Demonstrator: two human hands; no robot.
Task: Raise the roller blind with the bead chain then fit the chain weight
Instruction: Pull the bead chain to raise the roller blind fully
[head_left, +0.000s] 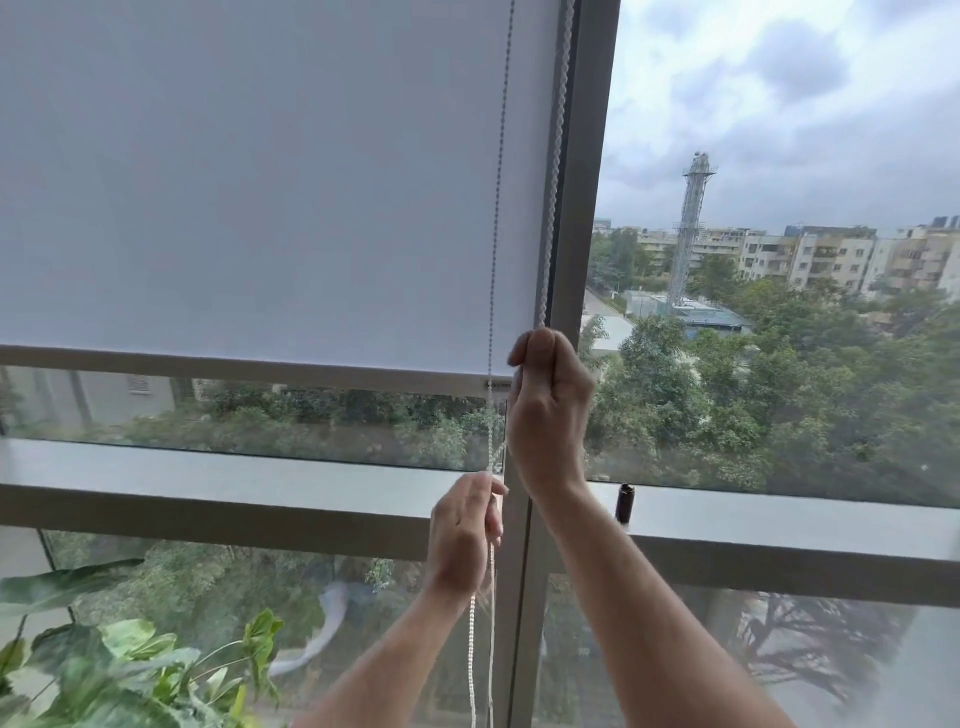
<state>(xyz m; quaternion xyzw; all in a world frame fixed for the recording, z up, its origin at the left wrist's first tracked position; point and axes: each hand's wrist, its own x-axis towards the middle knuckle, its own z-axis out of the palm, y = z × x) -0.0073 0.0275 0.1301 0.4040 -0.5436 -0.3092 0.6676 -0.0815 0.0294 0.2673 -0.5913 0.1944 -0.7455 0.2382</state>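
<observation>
Blind (260, 182) only partly up: from my head view its bottom bar (234, 366) hangs well above the sill (234, 470), with a strip of clear glass between them, and fabric covers most of the left pane above. So raising is under way, I judge, with plenty left to wind. Weight (625, 503), that small dark cylinder, stands on the ledge to the right of the frame, not on the chain (497, 208) yet; fitting it is all to come. My right hand (550, 410) is up high, fisted around the right strand by the frame, wrist bent, forearm reaching up from low right. My left hand (465, 535) sits lower and nearer, fingers pinched on the left strand, the loose loop trailing down below it past the plant (130, 670).
</observation>
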